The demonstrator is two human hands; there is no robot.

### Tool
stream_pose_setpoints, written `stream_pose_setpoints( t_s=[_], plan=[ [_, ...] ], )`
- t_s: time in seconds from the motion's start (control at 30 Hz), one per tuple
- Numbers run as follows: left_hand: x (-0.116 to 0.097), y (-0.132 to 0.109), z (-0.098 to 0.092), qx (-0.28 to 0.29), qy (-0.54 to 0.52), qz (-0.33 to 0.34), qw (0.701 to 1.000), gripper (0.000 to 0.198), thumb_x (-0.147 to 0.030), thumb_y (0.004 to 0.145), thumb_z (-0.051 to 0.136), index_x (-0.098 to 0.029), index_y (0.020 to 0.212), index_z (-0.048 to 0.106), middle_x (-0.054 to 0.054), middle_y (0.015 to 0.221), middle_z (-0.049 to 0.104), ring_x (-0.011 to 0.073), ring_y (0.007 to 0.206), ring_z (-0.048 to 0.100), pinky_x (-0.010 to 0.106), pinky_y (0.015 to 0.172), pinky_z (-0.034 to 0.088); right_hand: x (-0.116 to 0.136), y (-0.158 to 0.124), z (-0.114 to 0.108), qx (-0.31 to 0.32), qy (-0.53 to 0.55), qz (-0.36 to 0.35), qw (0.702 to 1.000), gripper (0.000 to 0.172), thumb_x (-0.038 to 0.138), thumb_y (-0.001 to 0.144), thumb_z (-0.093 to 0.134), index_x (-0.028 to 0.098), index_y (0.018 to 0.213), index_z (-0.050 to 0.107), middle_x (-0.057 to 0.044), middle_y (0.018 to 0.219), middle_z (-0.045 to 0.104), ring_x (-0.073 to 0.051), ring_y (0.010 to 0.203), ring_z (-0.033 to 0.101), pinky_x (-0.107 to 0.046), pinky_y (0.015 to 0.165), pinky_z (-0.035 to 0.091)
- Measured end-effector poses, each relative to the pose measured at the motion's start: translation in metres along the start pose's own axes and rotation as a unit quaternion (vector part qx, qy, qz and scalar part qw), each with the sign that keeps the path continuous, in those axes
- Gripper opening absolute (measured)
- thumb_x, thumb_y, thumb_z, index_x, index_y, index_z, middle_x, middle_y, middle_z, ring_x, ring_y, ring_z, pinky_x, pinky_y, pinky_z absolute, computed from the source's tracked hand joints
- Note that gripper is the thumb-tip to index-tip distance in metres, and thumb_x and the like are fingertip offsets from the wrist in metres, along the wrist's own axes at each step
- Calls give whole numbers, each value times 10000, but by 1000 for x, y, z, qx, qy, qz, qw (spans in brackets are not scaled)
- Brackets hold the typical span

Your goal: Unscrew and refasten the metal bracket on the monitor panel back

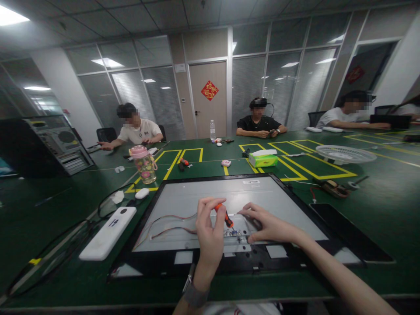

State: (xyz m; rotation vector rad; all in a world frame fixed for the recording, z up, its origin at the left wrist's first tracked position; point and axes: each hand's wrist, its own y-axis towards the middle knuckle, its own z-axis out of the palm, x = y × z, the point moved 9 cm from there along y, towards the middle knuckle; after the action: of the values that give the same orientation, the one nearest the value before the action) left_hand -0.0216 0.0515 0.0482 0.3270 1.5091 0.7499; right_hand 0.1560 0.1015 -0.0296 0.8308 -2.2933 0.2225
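Observation:
A flat display panel (183, 197) with a black frame lies on the table in front of me. My left hand (210, 218) grips an orange and black screwdriver (226, 217), tilted so its tip points down at a small circuit board (232, 234) on a metal bracket. On the right side of that bracket rests my right hand (265, 222), its thumb and fingers spread around the bracket's edge. Thin wires (170, 229) run across the panel to the left of my left hand. The exact contact of the screwdriver's tip is too small to make out.
Left of the panel lie a white power bank (108, 234) and black cables; a pink-lidded bottle (143, 165) stands behind. Beyond the panel is a green tissue pack (263, 159). A black slab (351, 232) lies to the right. Several people sit across the green table.

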Motion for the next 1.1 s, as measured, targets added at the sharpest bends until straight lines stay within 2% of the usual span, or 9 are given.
stream_pose_setpoints(
  t_s=[0.07,0.23,0.43,0.53,0.6,0.77,0.87,0.97,1.1],
  plan=[
    [2,0,-2,-11,2,-9,1000,172,-284,893,574,-203,960,711,47,920,580,169,840,593,273,762,489,0,0,0,0,-1,4,1000,752,483,677,781,218,1333,526,-88,1233,467,-281,1131,486,-379,991,402],
    [7,0,1,-3,-26,-33,999,284,-289,947,461,-197,1105,679,83,1041,630,195,956,609,308,848,486,2,0,-1,0,1,4,1000,749,499,676,777,214,1325,535,-91,1248,470,-289,1165,471,-389,1021,381],
    [4,3,-4,-40,-8,-12,999,139,-253,854,606,-184,928,702,47,916,602,156,822,590,260,771,490,5,0,-2,1,2,8,1000,748,488,676,780,213,1326,533,-89,1253,472,-288,1173,467,-387,1027,376],
    [13,1,-2,-25,-45,-61,997,258,-274,919,500,-183,1078,681,76,1061,623,175,959,609,287,855,487,4,-1,-2,3,-2,11,1000,750,494,685,774,199,1329,530,-93,1247,471,-277,1137,486,-374,993,403],
    [17,-1,1,-10,-63,-81,995,297,-301,937,479,-174,1133,663,85,1076,636,190,1010,616,312,896,481,4,-1,-1,4,-4,8,1000,749,497,690,767,204,1336,524,-90,1239,475,-266,1099,503,-361,949,429],
    [16,-1,0,-22,-60,-57,996,227,-327,843,651,-179,1010,692,55,942,609,174,864,634,294,804,522,2,-1,-1,0,1,0,1000,744,489,684,771,225,1335,527,-82,1237,477,-273,1113,495,-362,957,422],
    [22,-1,-2,-35,-74,-81,993,240,-356,865,612,-183,1009,695,71,998,622,177,861,631,290,768,531,1,-1,-1,0,1,5,1000,748,497,680,772,228,1335,529,-83,1243,473,-278,1127,488,-367,973,413],
    [25,-1,1,-19,-100,-111,989,309,-382,914,529,-172,1080,683,84,972,664,184,855,638,296,768,524,1,0,-1,2,-2,10,1000,759,497,683,769,222,1345,519,-87,1250,469,-276,1112,495,-364,960,420],
    [15,2,-3,-28,-54,-68,996,201,-342,832,650,-168,913,712,53,871,640,165,803,620,260,741,504,3,0,0,6,0,13,1000,759,469,676,781,202,1338,525,-94,1252,464,-284,1149,477,-373,998,395]
  ],
)
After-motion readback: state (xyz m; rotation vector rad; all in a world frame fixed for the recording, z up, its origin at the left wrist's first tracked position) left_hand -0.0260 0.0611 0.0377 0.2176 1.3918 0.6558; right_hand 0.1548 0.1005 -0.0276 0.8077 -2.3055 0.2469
